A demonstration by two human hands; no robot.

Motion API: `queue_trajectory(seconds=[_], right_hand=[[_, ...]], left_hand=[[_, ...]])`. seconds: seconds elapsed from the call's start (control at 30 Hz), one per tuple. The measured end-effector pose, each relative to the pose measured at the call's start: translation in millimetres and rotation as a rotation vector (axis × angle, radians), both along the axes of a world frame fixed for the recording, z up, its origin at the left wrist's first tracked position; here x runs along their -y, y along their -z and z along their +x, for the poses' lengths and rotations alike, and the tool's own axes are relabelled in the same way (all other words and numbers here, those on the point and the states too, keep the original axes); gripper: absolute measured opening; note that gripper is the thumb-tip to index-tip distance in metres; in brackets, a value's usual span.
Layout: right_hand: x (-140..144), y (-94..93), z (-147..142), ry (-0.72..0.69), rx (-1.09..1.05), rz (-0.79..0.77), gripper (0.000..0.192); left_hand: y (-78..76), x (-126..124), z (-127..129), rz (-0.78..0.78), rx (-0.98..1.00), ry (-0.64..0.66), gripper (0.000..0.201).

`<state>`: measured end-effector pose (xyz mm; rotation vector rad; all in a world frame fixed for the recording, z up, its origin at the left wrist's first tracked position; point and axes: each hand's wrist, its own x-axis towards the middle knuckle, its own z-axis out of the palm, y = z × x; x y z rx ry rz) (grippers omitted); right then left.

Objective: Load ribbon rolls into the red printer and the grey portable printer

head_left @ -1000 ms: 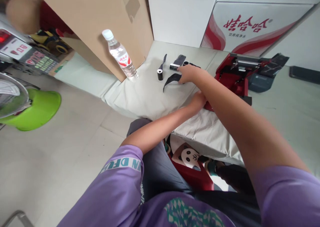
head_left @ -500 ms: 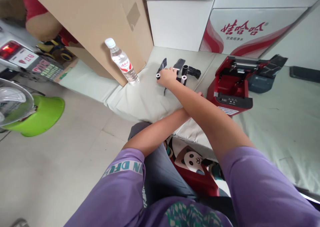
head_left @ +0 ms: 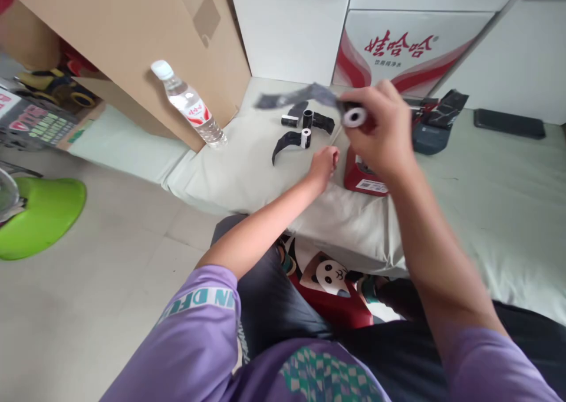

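We see a small black roll with a white core (head_left: pixel 354 117) lifted above the pale green padded surface (head_left: pixel 486 213), with a blurred dark strip of film (head_left: pixel 292 97) trailing off it to the left. The right hand (head_left: pixel 380 131) holds this roll, its fingers wrapped tight about it. Under that hand sits a red label printer (head_left: pixel 365 178), mostly hidden by it. The left hand (head_left: pixel 323 161) rests on the padding just beside the printer, fingers curled loosely inward on nothing. Beyond it lie several more small black rolls (head_left: pixel 305 128) and a curved black strip (head_left: pixel 285 144). Farther left, a clear plastic water bottle with a red label (head_left: pixel 188 104) leans against a brown cardboard box (head_left: pixel 132 30).
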<state>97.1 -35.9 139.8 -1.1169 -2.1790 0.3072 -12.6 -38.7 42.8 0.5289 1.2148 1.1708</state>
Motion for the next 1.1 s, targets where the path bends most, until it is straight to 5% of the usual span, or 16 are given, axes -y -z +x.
queue_trajectory(seconds=[0.13, 0.23, 0.43, 0.67, 1.1], right_hand=[[-14.6, 15.1, 69.0, 0.062, -0.208, -0.021, 0.036], [-27.5, 21.7, 88.6, 0.008, -0.318, -0.102, 0.026], [-41.1, 8.1, 85.6, -0.054, -0.076, -0.286, 0.002], [-50.1, 7.7, 84.4, -0.017, 0.359, -0.307, 0.047], [-47.4, 13.7, 84.3, 0.179, 0.631, -0.284, 0.043]], left_hand=[[-7.4, -5.2, -5.2, 0.078, -0.061, -0.078, 0.022], [-13.3, -6.9, -7.5, 0.121, -0.094, -0.079, 0.023], [-11.6, -12.2, -1.0, 0.227, -0.236, -0.039, 0.028], [17.0, -16.8, 0.6, 0.362, -0.380, 0.070, 0.030], [27.2, -12.5, 1.2, 0.607, -0.635, 0.187, 0.016]])
